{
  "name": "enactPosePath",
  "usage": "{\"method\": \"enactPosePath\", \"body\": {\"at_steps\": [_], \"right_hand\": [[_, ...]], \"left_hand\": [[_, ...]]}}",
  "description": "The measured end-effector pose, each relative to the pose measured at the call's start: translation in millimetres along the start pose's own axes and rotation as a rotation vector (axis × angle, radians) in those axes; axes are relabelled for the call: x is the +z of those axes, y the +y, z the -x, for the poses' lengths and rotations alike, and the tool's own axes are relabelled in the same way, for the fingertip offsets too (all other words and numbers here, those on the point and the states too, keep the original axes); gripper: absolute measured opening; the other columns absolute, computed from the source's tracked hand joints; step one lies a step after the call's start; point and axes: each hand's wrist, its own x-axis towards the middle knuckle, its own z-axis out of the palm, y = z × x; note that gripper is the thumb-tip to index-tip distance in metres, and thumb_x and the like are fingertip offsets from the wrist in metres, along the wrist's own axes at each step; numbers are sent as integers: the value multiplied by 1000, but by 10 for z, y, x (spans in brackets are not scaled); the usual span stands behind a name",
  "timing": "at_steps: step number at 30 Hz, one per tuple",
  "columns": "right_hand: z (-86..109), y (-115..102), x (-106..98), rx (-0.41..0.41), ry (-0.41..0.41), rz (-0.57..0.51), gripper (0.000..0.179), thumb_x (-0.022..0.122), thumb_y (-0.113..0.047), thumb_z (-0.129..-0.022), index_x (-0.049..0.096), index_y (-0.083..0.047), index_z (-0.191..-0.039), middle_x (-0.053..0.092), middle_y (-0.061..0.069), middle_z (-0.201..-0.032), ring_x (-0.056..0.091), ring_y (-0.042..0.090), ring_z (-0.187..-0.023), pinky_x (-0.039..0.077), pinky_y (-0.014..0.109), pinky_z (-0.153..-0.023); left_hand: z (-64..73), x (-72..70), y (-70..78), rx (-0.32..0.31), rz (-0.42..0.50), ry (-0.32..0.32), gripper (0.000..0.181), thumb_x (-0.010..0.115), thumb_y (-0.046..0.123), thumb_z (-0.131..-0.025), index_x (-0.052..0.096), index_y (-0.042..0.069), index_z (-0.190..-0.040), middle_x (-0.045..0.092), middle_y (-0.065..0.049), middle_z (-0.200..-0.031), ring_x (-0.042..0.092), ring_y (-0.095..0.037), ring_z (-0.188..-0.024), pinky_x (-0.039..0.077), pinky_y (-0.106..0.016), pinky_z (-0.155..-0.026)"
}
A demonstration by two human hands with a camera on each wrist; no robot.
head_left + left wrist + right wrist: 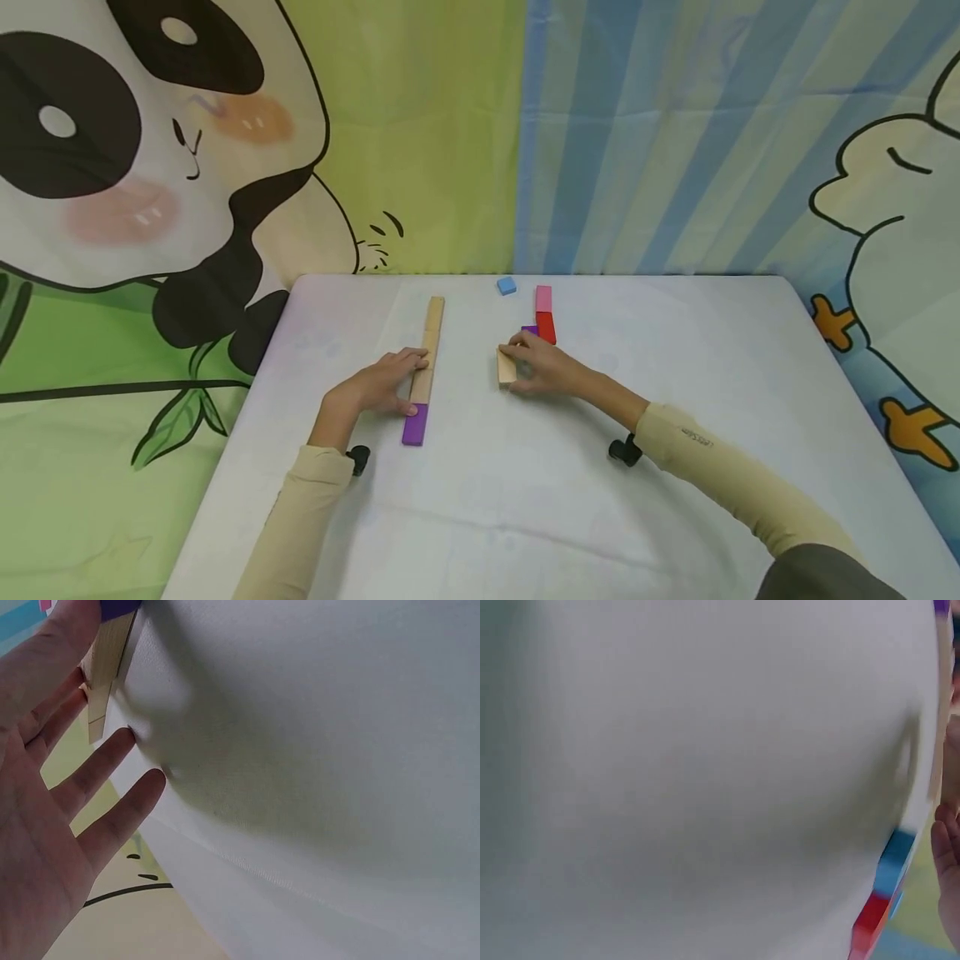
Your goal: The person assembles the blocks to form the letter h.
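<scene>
Three plain wooden blocks (431, 339) and a purple block (415, 427) form one straight row on the worktop (487, 508), purple end nearest the person; the left hand (378, 385) touches that row, fingers extended and unclenched, while the right hand (546, 368) pinches another wooden block (505, 369) near a red block (546, 328), a pink block (543, 298) and a blue block (506, 286) lying beyond

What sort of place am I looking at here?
Possibly a small recording corner dressed like a playroom, though the wider room isn't shown. The signs are a large cartoon panda on the backdrop, a white table, and a row of small blocks laid out on it.
</scene>
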Motion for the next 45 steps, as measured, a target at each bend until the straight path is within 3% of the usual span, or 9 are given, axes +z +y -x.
{"method": "enactPosePath", "body": {"at_steps": [4, 9, 24, 45], "right_hand": [[215, -238, 107, 57, -32, -125, 73, 78, -26, -82, 47, 0, -142, 50, 11, -129, 53, 18, -109, 54, 29, -91], [370, -395, 187, 104, -31, -170, 71, 79, -26, -81, 50, -2, -140, 50, 8, -126, 52, 16, -108, 52, 28, -91], [496, -499, 361, 96, -25, -115, 66, 80, -34, -79, 55, -7, -134, 55, 4, -123, 53, 14, -109, 52, 31, -95], [503, -593, 398, 102, -5, -58, 66, 80, -38, -78, 57, -11, -134, 58, 2, -124, 54, 16, -112, 51, 33, -95]], "left_hand": [[0, -1, 7, -1, -7, 9, 80, 79, 26, -80, 37, 9, -147, 23, -5, -161, 27, -34, -146, 33, -52, -115], [-5, -16, 5, 8, -10, 27, 80, 79, 25, -80, 38, 8, -146, 24, -5, -161, 28, -35, -145, 33, -52, -115], [-15, 11, 8, 14, -11, 8, 80, 79, 24, -80, 37, 6, -146, 23, -8, -161, 26, -37, -145, 33, -53, -114], [-2, 4, -15, 31, 1, 0, 80, 78, 28, -81, 37, 6, -147, 22, -7, -161, 25, -37, -146, 32, -54, -115]]}}
